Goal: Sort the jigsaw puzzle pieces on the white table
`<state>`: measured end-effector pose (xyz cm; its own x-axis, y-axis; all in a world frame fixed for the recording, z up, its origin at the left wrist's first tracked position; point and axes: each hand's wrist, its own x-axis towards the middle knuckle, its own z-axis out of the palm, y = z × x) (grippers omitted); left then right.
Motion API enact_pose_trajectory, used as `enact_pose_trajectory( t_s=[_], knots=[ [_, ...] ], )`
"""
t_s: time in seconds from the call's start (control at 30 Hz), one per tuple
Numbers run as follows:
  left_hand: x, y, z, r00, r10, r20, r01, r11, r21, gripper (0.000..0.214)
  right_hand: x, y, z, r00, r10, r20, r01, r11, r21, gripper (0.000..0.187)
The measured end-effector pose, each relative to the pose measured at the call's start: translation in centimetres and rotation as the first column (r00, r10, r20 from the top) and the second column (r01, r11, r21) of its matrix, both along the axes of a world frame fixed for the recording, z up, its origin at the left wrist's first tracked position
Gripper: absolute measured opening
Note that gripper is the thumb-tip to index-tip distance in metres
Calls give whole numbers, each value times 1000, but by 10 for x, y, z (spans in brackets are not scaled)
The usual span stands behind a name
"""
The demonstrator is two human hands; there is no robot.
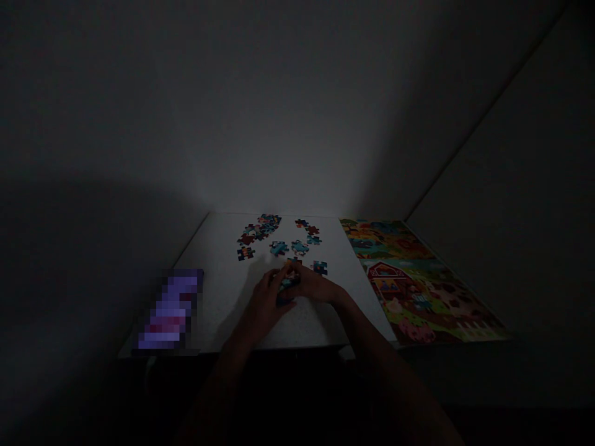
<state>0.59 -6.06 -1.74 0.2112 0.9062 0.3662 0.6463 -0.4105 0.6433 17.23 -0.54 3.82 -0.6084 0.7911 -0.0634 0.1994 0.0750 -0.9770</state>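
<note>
Dim white tabletop [223,303] lies beneath the left hand [264,303] and right hand [316,285], both narrowly closed on jigsaw pieces [289,282] near its front, light stiff card best pinched by the edges.

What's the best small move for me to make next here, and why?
Probably compare the held pieces in the left hand and right hand with the farm picture before placing them: both hands are closed around them, and loose pieces lie scattered ahead.
</note>
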Motion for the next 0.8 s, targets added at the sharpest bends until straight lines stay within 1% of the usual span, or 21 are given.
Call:
enact_pose_trajectory(
  t_s=[0.07, 0.1, 0.17, 0.23, 0.3, 0.33, 0.43, 0.47, 0.57, 0.63, 0.7, 0.77, 0.8],
  knots=[
    [-4, 0, 0, 994, 34, 101, -34, 999, 0, 97, -6, 1, -5, 999, -26, -44, 28, 998, 55, 47],
    [-7, 0, -1, 988, 43, 148, -42, 999, -13, 100, -10, 2, -9, 997, -30, -68, 35, 996, 81, 48],
    [-14, 2, -3, 981, 73, 178, -65, 997, -53, 101, -18, 4, -19, 994, -17, -105, 30, 992, 126, 49],
    [-22, 4, -6, 986, 137, 96, -130, 989, -76, 102, -26, 7, -29, 993, 16, -115, 2, 988, 154, 51],
    [-28, 6, -9, 980, 200, -6, -200, 977, -72, 105, -30, 8, -38, 990, 54, -134, -33, 987, 156, 56],
    [-31, 7, -10, 977, 212, -31, -214, 974, -75, 105, -30, 8, -41, 986, 68, -152, -45, 988, 147, 60],
    [-39, 7, -14, 981, 193, -20, -194, 975, -111, 104, -29, 7, -49, 977, 66, -205, -42, 992, 118, 69],
    [-42, 7, -15, 979, 203, -28, -205, 972, -118, 103, -28, 6, -50, 976, 64, -207, -40, 992, 117, 69],
    [-48, 6, -16, 954, 264, -144, -278, 956, -90, 98, -27, 4, -52, 982, 77, -173, -52, 988, 143, 68],
    [-48, 4, -16, 930, 272, -245, -291, 956, -41, 87, -26, 2, -53, 990, 77, -119, -56, 983, 173, 72],
    [-43, 3, -16, 914, 256, -314, -272, 962, -9, 77, -25, 2, -55, 1000, 7, -30, 0, 973, 230, 81],
    [-36, 2, -15, 904, 261, -340, -276, 961, 3, 75, -23, 2, -59, 992, -101, 79, 73, 950, 303, 88],
    [-33, 2, -15, 900, 270, -342, -285, 959, 7, 75, -22, 2, -61, 983, -136, 125, 86, 937, 337, 88]
  ],
)
